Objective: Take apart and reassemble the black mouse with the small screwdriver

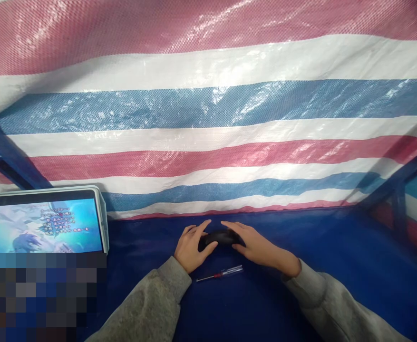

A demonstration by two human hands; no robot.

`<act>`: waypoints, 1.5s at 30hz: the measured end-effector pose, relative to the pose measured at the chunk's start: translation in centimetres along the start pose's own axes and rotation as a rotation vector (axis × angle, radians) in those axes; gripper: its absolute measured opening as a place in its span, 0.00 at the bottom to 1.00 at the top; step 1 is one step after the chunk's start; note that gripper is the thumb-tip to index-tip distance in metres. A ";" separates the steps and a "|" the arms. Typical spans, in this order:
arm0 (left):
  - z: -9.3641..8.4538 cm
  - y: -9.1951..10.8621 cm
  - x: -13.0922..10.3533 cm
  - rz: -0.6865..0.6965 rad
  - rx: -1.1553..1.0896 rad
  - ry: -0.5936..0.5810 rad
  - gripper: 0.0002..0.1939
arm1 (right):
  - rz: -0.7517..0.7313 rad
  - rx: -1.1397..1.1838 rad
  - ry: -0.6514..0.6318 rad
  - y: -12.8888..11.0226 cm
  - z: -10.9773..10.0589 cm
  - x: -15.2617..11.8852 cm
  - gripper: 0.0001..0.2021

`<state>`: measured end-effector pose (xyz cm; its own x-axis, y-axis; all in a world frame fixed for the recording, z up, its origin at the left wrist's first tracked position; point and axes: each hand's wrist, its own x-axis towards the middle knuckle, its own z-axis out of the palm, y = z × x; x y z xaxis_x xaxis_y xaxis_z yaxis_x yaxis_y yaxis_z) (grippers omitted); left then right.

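A black rounded object rests on the blue surface between my two hands. My left hand holds its left end, with the thumb on the near side and the fingers on the far side. At its right end my right hand grips it in the same way, fingertips curving over the top. Just nearer to me lies a small screwdriver with a clear handle and a red collar, its shaft pointing left. Neither hand touches it.
A tablet in a pale case stands at the left, showing a picture with text. Striped red, white and blue sheeting hangs behind the blue surface. Blue frame bars slant at both sides. A pixelated patch covers the lower left.
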<state>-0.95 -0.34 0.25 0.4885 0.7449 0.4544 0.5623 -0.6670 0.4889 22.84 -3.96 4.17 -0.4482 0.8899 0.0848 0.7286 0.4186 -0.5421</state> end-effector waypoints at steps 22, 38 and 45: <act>-0.9 0.0 0.5 -0.049 -0.276 0.027 0.18 | -0.001 -0.272 -0.306 -3.5 -1.7 -1.1 0.07; -1.7 0.7 -0.1 -0.021 -0.304 0.283 0.12 | 0.052 0.200 0.303 -7.9 -8.2 1.7 0.08; -1.1 0.3 0.0 0.031 -0.257 0.321 0.12 | 0.058 0.207 0.317 -7.3 -7.9 1.6 0.09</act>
<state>-1.46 -0.58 1.20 0.2470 0.7087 0.6608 0.3454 -0.7016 0.6233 20.89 -4.22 14.88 -0.2026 0.9367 0.2857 0.6133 0.3488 -0.7086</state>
